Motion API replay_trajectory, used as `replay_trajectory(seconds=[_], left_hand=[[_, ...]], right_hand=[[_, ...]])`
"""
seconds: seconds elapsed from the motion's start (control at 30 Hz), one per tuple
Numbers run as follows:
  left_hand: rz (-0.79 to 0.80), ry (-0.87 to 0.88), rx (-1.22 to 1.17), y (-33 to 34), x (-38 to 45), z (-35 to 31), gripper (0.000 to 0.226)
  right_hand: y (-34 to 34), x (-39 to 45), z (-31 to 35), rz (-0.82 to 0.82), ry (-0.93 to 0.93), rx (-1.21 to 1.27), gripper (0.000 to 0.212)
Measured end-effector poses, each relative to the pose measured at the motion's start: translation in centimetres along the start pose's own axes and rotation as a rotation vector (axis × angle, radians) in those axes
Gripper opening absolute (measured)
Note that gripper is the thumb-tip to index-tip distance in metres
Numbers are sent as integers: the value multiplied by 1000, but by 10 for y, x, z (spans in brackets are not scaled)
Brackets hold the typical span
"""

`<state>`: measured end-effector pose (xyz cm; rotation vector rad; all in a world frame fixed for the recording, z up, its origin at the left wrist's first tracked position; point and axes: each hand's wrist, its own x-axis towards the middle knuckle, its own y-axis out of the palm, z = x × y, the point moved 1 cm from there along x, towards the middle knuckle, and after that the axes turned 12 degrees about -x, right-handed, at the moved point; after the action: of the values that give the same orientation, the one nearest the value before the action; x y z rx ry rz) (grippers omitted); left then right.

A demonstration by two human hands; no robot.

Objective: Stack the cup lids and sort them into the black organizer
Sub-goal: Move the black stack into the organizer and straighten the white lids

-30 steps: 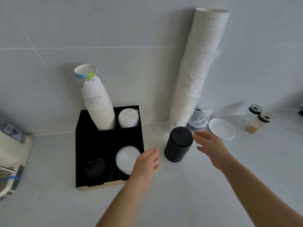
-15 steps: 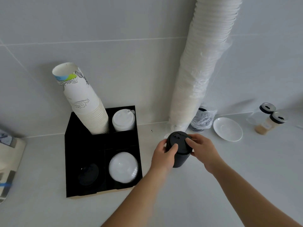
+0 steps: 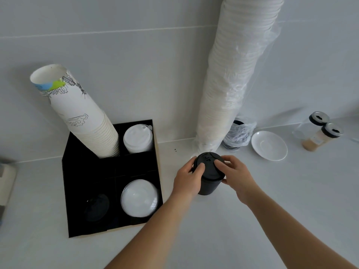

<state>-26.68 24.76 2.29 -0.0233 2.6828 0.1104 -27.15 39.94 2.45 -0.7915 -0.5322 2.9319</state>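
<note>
A tall stack of black cup lids (image 3: 209, 174) stands on the white counter just right of the black organizer (image 3: 81, 167). My left hand (image 3: 189, 178) grips the stack's left side, thumb on its top. On the right side my right hand (image 3: 236, 175) holds it with fingers over the top lid. The organizer has four compartments: printed paper cups (image 3: 81, 115) at the back left, white lids (image 3: 138, 139) at the back right, a few black lids (image 3: 96, 207) low in the front left, clear flat lids (image 3: 139, 198) in the front right.
A very tall plastic-wrapped column of white cups (image 3: 235, 78) leans on the wall right behind the black stack. A bagged dark item (image 3: 238, 135), a white saucer (image 3: 269, 145) and two shaker jars (image 3: 320, 133) sit to the right. A beige appliance (image 3: 5, 181) is at the left edge.
Both hands moved in from either side and closed on the black lid stack. The view also came closer and shifted slightly.
</note>
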Motion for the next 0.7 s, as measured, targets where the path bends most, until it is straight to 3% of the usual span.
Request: replay_trajectory(seconds=[0.13, 0.23, 0.33, 0.4, 0.47, 0.7], left_hand=[[10, -149, -122, -4, 1, 3, 16], [12, -265, -183, -7, 3, 14, 41], [-39, -403, -286, -9, 2, 24, 27], [-98, -467, -288, -11, 3, 32, 34], [-145, -503, -309, -11, 4, 38, 50], [-146, -512, -336, -2, 8, 41, 53]], right_hand=[[2, -1, 0, 38, 29, 92, 20], [0, 2, -2, 41, 48, 115, 21], [-3, 5, -5, 44, 69, 150, 22], [-5, 6, -7, 51, 76, 158, 21], [-8, 7, -9, 68, 89, 166, 22], [-21, 9, -15, 134, 113, 244, 24]])
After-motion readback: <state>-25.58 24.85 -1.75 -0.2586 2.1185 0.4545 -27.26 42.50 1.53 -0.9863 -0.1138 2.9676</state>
